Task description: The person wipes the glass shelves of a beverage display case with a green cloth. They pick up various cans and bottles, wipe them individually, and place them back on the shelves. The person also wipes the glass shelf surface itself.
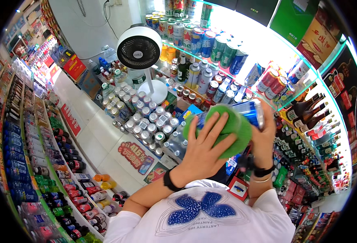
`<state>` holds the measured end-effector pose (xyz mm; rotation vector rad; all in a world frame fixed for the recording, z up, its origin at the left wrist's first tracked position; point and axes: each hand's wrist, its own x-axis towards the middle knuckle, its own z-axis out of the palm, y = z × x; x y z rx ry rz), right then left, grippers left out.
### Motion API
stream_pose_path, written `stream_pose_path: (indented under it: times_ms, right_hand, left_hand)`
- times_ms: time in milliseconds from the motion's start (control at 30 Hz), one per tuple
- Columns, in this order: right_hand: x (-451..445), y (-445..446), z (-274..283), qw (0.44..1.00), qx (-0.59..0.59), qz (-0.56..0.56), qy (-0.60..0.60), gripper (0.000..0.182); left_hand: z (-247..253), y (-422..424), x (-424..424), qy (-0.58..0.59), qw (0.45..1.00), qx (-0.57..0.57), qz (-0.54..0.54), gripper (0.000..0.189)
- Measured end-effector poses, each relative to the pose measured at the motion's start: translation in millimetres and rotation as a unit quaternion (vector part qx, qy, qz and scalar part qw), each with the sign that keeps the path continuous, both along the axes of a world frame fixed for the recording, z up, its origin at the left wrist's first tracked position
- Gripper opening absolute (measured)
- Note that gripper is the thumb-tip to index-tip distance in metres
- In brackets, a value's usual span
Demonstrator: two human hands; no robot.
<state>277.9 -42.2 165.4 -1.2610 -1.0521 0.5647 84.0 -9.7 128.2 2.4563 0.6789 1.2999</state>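
Note:
My left hand point(204, 147) presses a green cloth point(240, 141) around the side of a blue drink can with a silver end point(247, 113), its fingers spread over the fabric. At the can's right end, my right hand point(266, 129) grips it, partly blurred. The can lies roughly sideways in the air, and the cloth hides its middle. Behind it, a lit glass shelf point(193, 54) bears rows of beer cans. Below and left of my hands stand packs of silver-topped cans point(152, 121) and shrink-wrapped bottles point(175, 145).
A white fan point(139, 47) on a round base stands among the packs. Shelves of bottled drinks point(75, 182) run along the left beside a tiled aisle point(96, 130). Dark bottles point(307, 109) line the right shelves. A red box point(238, 188) lies below my right hand.

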Motion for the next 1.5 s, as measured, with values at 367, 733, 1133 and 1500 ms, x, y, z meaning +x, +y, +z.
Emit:
stream_pose_path:
  times_ms: [367,733,1133,1500]
  right_hand:
    - [-60,-13,-7,0.988,0.010,0.127,0.091,0.080]
    - [-88,-3,-27,0.981,0.093,0.164,0.035,0.075]
    - [-84,8,-27,0.914,0.142,0.074,-0.373,0.056]
    - [-72,15,-24,0.972,-0.026,0.210,-0.104,0.075]
  left_hand:
    - [-78,-22,-33,-0.460,0.697,-0.548,-0.043,0.050]
    - [-47,-38,-31,-0.429,0.698,-0.572,0.034,0.048]
    - [31,-5,-46,-0.078,0.995,-0.054,0.009,0.049]
    - [29,42,-29,-0.271,0.800,-0.526,-0.100,0.038]
